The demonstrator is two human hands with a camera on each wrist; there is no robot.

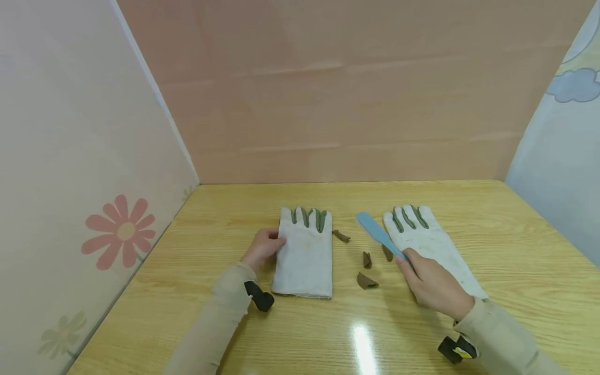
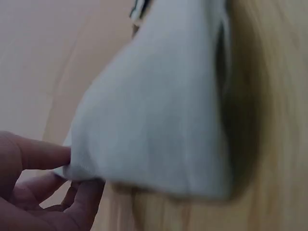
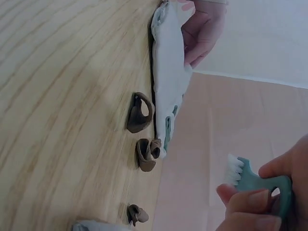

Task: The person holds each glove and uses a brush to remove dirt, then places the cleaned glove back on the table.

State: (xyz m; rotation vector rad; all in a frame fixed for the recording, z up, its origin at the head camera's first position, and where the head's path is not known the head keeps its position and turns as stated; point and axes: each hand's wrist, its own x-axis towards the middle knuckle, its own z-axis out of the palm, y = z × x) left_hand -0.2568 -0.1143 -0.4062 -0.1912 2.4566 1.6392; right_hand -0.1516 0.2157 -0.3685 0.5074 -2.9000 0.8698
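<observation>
My left hand (image 1: 264,247) pinches the left edge of a white work glove (image 1: 304,260) with green strips between its fingers. In the left wrist view the thumb and fingers (image 2: 43,156) grip a corner of the pale cloth (image 2: 149,110), which rises at a slant. My right hand (image 1: 433,284) holds a blue-green brush (image 1: 375,229) by its handle, its broad end tilted toward the far left. White bristles (image 3: 234,169) show on it in the right wrist view. Beneath the brush and right hand lies a second white glove (image 1: 445,250), partly covered by that hand.
Several curled brown scraps (image 1: 367,281), like dry leaves, lie on the wooden table (image 1: 225,208) between the gloves. A brown panel (image 1: 351,104) stands along the back edge. Pale walls with painted flowers (image 1: 125,230) and clouds (image 1: 576,86) flank the table.
</observation>
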